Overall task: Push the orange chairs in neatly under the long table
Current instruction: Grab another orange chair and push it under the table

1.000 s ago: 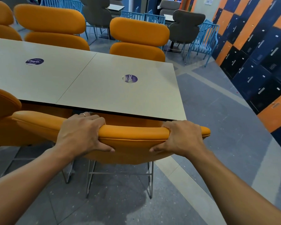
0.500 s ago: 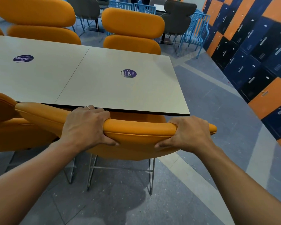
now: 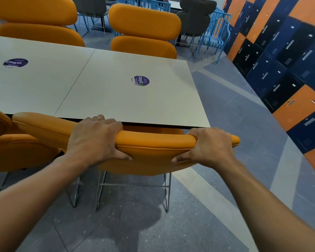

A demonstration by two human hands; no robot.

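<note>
Left hand and right hand both grasp top of orange chair backrest; backrest at long table edge.

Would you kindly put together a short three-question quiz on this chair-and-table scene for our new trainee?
1. True or false: the left hand and the right hand both grip the top edge of the orange chair nearest the camera.
2. Multiple choice: what lies on the long table just beyond that chair? A) a laptop B) a round purple sticker C) a cup
3. Short answer: which hand wears a ring?

Key: 1 true; 2 B; 3 the left hand.
</note>
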